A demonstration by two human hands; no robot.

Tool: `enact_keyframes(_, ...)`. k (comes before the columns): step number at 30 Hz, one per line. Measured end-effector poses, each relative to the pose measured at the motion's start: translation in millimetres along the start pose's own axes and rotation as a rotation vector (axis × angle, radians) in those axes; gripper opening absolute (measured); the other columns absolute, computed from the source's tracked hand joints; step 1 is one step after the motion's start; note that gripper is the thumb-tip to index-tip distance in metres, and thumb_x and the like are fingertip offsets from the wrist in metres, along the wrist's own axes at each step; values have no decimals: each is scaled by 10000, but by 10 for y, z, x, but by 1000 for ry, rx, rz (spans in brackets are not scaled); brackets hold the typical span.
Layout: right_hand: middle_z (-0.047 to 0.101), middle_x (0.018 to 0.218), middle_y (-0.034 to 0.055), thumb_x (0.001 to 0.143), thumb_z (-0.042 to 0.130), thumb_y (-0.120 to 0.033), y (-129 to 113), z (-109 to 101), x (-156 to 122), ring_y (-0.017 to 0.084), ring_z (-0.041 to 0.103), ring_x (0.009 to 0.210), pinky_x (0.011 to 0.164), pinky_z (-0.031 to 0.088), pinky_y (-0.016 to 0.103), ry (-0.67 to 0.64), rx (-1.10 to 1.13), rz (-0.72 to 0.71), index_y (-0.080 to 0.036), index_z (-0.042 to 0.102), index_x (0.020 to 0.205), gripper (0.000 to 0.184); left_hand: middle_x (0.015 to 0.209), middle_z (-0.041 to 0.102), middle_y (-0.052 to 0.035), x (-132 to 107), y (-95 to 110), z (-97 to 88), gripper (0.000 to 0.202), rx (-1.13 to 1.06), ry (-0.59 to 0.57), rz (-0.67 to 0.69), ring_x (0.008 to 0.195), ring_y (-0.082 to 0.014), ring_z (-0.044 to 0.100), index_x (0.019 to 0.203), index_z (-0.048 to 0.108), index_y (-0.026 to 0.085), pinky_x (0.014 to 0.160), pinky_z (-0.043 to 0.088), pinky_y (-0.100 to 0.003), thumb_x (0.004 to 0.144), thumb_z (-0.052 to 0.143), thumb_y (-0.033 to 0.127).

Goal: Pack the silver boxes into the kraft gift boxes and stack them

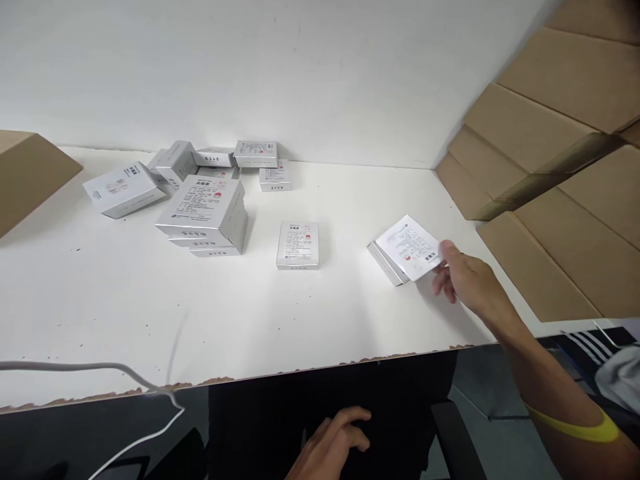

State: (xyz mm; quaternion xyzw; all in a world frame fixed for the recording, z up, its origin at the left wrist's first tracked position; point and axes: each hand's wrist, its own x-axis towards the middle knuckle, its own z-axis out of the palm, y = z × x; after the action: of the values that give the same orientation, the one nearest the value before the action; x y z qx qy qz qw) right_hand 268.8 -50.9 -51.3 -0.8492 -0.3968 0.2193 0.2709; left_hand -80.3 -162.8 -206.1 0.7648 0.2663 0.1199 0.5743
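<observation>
My right hand pinches a small printed white box by its near right corner, thumb on top. The box is tilted and overlaps another silver-white box on the table; whether the two touch, I cannot tell. My left hand is low in front of my dark clothing, below the table edge, fingers apart and nothing in them. A single printed box lies flat near the middle of the table. Left of it is a stack of similar boxes, its layers slightly offset.
More boxes lie loosely behind the stack, against the white wall. Brown cardboard leans along the right side, and a cardboard piece sits at the left. A white cable crosses the worn front edge. A chair armrest is below.
</observation>
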Motion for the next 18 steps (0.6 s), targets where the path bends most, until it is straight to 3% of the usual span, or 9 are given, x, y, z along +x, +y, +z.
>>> enact_keyframes(3, 635, 585, 63, 887, 349, -827, 59, -57, -53, 253, 578, 560, 620, 449, 430, 7, -256, 22, -272, 544, 654, 632, 1414, 614, -143, -6, -212, 105, 372, 9, -26, -14, 1122, -253, 699, 1203, 582, 253, 984, 590, -422, 913, 751, 413)
enact_keyframes(5, 667, 655, 66, 863, 380, -843, 60, -71, -101, 273, 606, 609, 619, 438, 424, 79, -305, -34, -276, 574, 759, 608, 1417, 611, -141, -4, -283, 132, 394, 0, -54, -40, 1142, -269, 693, 1194, 582, 258, 978, 594, -438, 881, 773, 401)
enact_keyframes(8, 740, 996, 102, 833, 477, -844, -19, 4, -154, 308, 680, 822, 692, 494, 445, 170, -283, -172, -265, 589, 1106, 650, 1453, 584, -139, 9, -279, 121, 390, -30, -85, -64, 1191, -278, 671, 1201, 583, 259, 1016, 575, -458, 862, 762, 328)
enact_keyframes(11, 635, 1341, 193, 779, 581, -840, -156, 197, -162, 382, 649, 1120, 818, 541, 510, 134, -272, -287, -218, 477, 1381, 873, 1512, 538, -146, 25, -246, 109, 410, -30, -98, -87, 1191, -284, 663, 1213, 575, 256, 1012, 577, -466, 843, 746, 300)
enact_keyframes(13, 609, 1359, 230, 744, 621, -833, -233, 324, -143, 430, 607, 1188, 899, 529, 571, 132, -326, -307, -181, 453, 1413, 949, 1528, 524, -144, 31, -244, 111, 423, -21, -103, -86, 1194, -294, 659, 1228, 563, 261, 1023, 570, -501, 844, 735, 300)
enact_keyframes(15, 642, 1265, 231, 757, 635, -767, -270, 371, -102, 442, 607, 1160, 963, 496, 626, 143, -384, -332, -157, 454, 1389, 896, 1530, 525, -131, 32, -238, 97, 441, -17, -107, -77, 1223, -307, 646, 1246, 545, 273, 1063, 538, -565, 842, 721, 271)
enact_keyframes(18, 634, 1278, 202, 765, 636, -528, -252, 220, 2, 451, 550, 1267, 1095, 391, 696, 63, -466, -540, -181, 432, 1382, 737, 1533, 525, -104, 34, -145, -5, 477, -18, -148, -91, 1262, -314, 623, 1260, 528, 291, 1076, 524, -601, 823, 695, 201)
